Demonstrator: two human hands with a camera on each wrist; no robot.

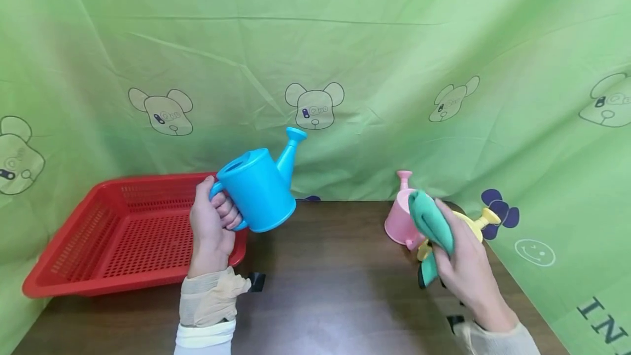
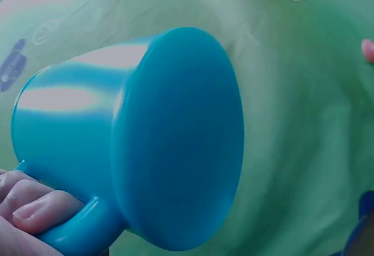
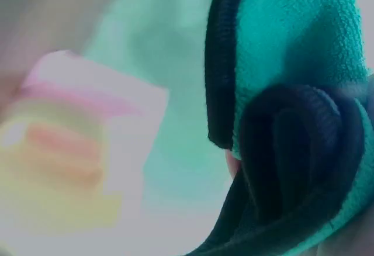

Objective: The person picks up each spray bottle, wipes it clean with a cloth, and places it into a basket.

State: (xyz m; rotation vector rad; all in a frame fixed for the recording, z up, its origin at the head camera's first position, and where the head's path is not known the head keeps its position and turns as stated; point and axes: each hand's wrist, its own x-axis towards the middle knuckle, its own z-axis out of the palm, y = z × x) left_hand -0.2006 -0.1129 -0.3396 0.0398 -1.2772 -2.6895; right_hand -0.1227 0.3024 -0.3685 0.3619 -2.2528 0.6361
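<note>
Green printed fabric (image 1: 365, 43) is hung as a backdrop behind and on both sides of the work area; its creased surface is marked with outlined animal heads (image 1: 314, 108), a purple flower (image 1: 500, 212), a white smiley face (image 1: 535, 252) and, at the far right, dark letters (image 1: 602, 319). Beneath it is set a dark brown, wood-grained table (image 1: 325, 289), by whose grain a soft sheen is caught near the front; small black patches (image 1: 256, 282) are seen on it. At the left, a red perforated basket (image 1: 148, 237) is placed; just beside its right end, a blue watering can (image 1: 261, 190) is held up, tilted, by the left hand (image 1: 212, 229), whose fingers are wrapped round the handle; its flat base is shown in the left wrist view. By the right hand (image 1: 470, 267), a folded green cloth (image 1: 431, 221) with dark edging is gripped between thumb and fingers; beyond it, near the back right, a pink watering can (image 1: 398, 223) is stood upright, and a yellow watering can (image 1: 480, 223) is partly hidden by that hand.
</note>
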